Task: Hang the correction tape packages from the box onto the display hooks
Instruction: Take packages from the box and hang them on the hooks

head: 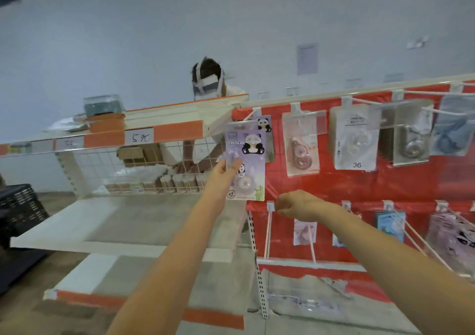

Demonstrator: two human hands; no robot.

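The left arm reaches forward and up, and the left hand [226,170] pinches a purple panda correction tape package [245,160], thumb on its front, holding it upright against the red display panel [359,180] at the leftmost upper hook [250,115], where another panda package [266,124] already hangs behind it. The right arm stretches in lower, and the right hand [295,205] is curled into a loose fist just beside a lower hook [269,221], its fingers hidden, so whether it pinches anything cannot be told.
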